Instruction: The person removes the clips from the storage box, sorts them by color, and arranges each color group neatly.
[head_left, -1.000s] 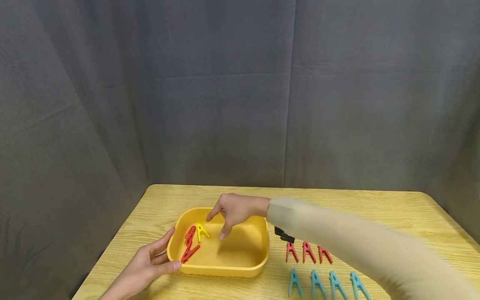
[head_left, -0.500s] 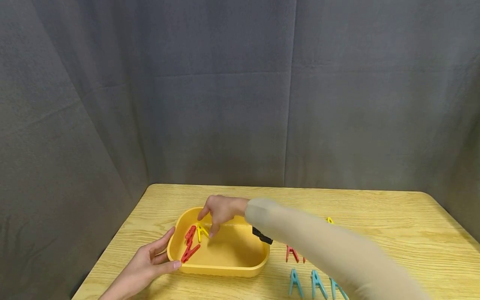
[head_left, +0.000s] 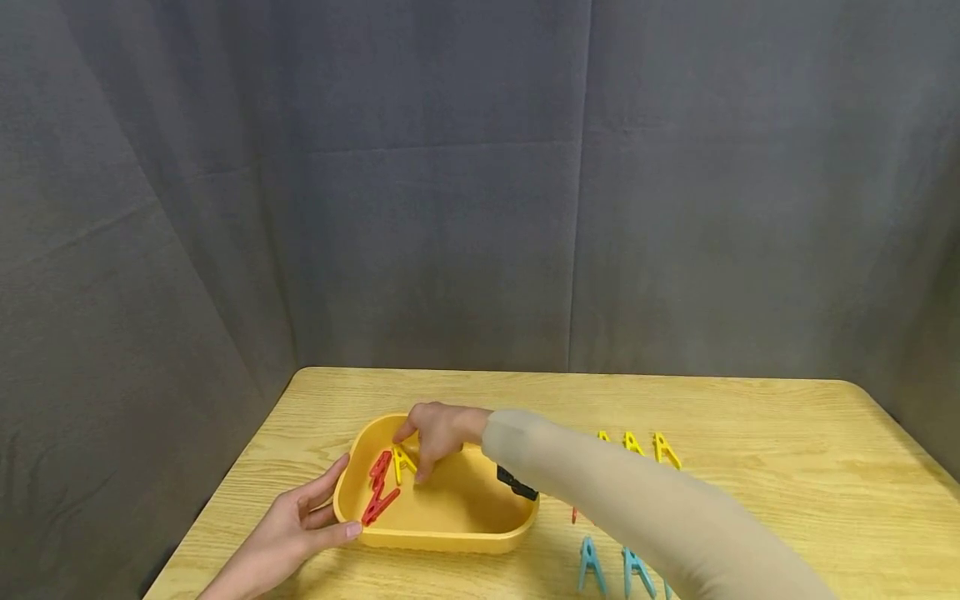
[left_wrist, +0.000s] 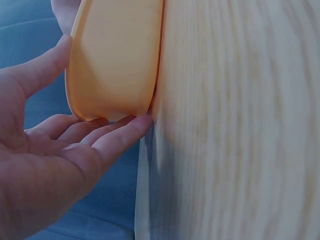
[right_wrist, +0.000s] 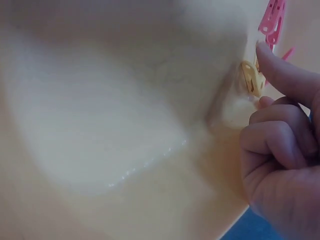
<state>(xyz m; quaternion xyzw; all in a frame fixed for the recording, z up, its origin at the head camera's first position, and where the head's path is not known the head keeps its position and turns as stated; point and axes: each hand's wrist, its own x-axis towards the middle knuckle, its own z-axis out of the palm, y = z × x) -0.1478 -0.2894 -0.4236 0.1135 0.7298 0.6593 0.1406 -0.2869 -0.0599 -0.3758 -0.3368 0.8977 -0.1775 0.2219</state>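
Observation:
A yellow tray [head_left: 480, 521] sits at the table's front left. In it lie a yellow clothespin [head_left: 402, 463] and two red clothespins [head_left: 380, 487] near its left wall. My right hand [head_left: 417, 450] reaches into the tray from the right, and its forefinger and thumb pinch the yellow clothespin [right_wrist: 250, 77]. My left hand [head_left: 318, 510] rests with straight fingers against the tray's left outer wall [left_wrist: 115, 60], thumb on the rim. In the right wrist view my right hand [right_wrist: 261, 82] closes round the peg, and the red clothespins [right_wrist: 272, 20] lie just beyond it.
Three yellow clothespins [head_left: 633, 443] stand in a row on the table right of the tray. Blue clothespins [head_left: 590, 567] line the front edge, partly under my right sleeve [head_left: 637, 508]. A red one [head_left: 574, 515] peeks out beside the tray. Grey curtain surrounds the table.
My right hand has moved left and down inside the tray, and its fingers have come onto the yellow clothespin. The sleeve now covers the red row. The left hand has stayed put.

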